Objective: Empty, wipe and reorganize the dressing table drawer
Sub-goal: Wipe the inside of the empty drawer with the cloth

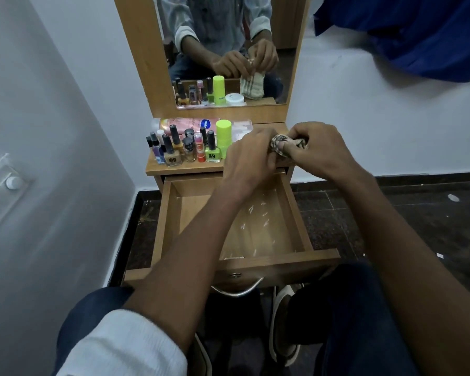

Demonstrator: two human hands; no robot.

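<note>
Cloth [285, 145], soft and light, sits bunched between both hands, left hand [248, 156] and right hand [319, 147] gripping it above the emptied drawer [296, 210].

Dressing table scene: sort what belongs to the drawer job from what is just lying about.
Job:
drawer, pulled open
cloth, held by left hand and right hand
nail polish bottles
lotion bottle
green stick

Lying about:
blue fabric
wall switch
</note>
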